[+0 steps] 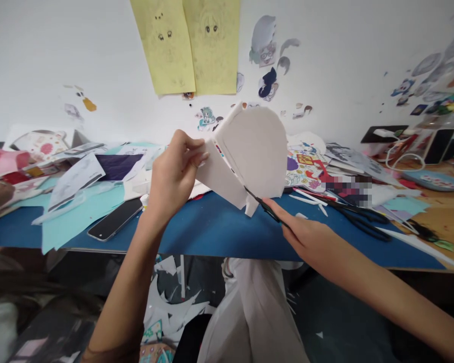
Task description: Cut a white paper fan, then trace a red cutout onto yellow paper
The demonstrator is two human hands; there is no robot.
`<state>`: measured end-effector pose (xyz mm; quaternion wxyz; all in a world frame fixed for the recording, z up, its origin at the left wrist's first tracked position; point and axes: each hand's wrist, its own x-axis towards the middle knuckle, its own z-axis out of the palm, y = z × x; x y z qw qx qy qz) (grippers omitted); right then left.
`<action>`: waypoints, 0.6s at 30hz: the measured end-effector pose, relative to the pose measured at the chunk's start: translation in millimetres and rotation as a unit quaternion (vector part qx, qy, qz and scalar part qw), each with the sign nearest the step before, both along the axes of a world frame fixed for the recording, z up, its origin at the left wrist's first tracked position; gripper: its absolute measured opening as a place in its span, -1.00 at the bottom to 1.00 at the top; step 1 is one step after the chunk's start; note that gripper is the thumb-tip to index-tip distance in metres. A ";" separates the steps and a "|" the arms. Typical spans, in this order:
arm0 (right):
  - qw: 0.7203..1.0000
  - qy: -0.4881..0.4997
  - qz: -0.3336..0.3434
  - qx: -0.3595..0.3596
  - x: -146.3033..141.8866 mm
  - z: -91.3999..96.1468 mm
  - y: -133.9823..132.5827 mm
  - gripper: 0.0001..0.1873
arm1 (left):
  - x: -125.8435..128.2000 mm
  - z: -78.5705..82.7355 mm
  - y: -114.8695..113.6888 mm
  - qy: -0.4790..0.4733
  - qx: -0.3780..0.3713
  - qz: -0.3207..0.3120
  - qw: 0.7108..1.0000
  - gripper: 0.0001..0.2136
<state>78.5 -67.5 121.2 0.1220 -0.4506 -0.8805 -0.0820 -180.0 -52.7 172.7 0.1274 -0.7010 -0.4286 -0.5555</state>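
Note:
My left hand is raised over the blue table edge, its fingers pinched on the left side of a white foam sheet with a rounded top. A second white flap folds off the sheet toward my thumb. My right hand reaches in from the lower right, closed on a thin black cutting tool whose tip meets the sheet's lower edge. Small white tabs hang below the cut.
A black phone lies on turquoise paper at the left. Black scissors rest on the blue mat at the right, among printed stickers and paper scraps. Yellow sketches hang on the wall. Offcuts litter the floor.

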 end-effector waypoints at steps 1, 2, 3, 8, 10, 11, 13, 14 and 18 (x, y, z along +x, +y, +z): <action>1.000 0.007 0.007 -0.009 -0.3 -1.9 1.1 -0.41 | -1.5 -1.3 0.7 -0.001 0.000 0.002 1.000 -0.92; 1.000 0.017 0.012 -0.018 -1.4 -2.6 2.4 -0.41 | -2.7 -2.7 1.2 -0.001 -0.002 0.004 1.000 -0.91; 0.999 0.028 0.017 -0.029 -3.1 -2.2 3.8 -0.41 | -3.8 -4.1 1.7 -0.001 -0.001 0.004 1.000 -0.91; 0.990 0.083 0.020 -0.108 -12.5 8.9 6.8 -0.40 | -10.3 -13.5 3.0 0.017 0.015 0.017 1.000 -0.90; 0.972 0.121 0.003 -0.203 -12.7 14.6 5.4 -0.41 | -12.8 -18.8 2.0 0.026 0.027 0.028 0.999 -0.86; 0.954 0.144 -0.008 -0.262 -11.3 17.1 5.2 -0.41 | -13.7 -21.9 1.0 0.028 0.035 0.034 0.998 -0.83; 0.914 0.174 -0.028 -0.365 -5.4 21.2 6.9 -0.40 | -15.8 -29.4 -1.3 0.034 0.048 0.048 0.997 -0.79; 0.902 0.172 -0.033 -0.394 -1.1 23.2 8.9 -0.40 | -17.2 -33.8 -2.3 0.038 0.048 0.055 0.997 -0.77; 0.944 0.072 0.043 -0.318 21.0 36.4 16.8 -0.43 | -27.7 -55.0 -2.1 0.010 -0.014 0.102 0.995 -0.77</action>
